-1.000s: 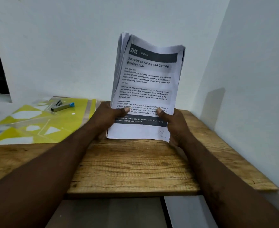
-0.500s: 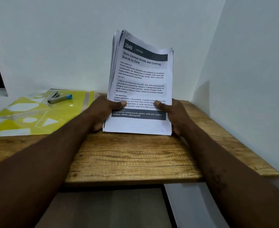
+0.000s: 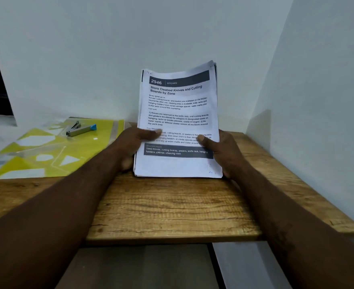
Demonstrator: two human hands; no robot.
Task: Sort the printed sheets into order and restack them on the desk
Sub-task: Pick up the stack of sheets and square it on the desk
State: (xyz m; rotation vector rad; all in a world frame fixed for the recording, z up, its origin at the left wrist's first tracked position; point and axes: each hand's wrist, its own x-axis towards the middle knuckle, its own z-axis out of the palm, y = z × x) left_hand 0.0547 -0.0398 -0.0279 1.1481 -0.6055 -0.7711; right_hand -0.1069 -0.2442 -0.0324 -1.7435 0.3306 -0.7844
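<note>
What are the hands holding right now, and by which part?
Both hold the stack of printed sheets, upright. The left hand grips its lower left edge and the right hand its lower right edge, thumbs on the front page.

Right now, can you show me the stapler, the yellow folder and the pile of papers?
stapler (image 3: 79,130): head view, middle of its metal body.
yellow folder (image 3: 82,149): head view, bare yellow patch.
pile of papers (image 3: 178,119): head view, middle of top page.

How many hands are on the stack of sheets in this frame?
2. The left hand grips the stack of sheets at its lower left edge, the right hand at its lower right edge, thumbs on the front page.
</note>
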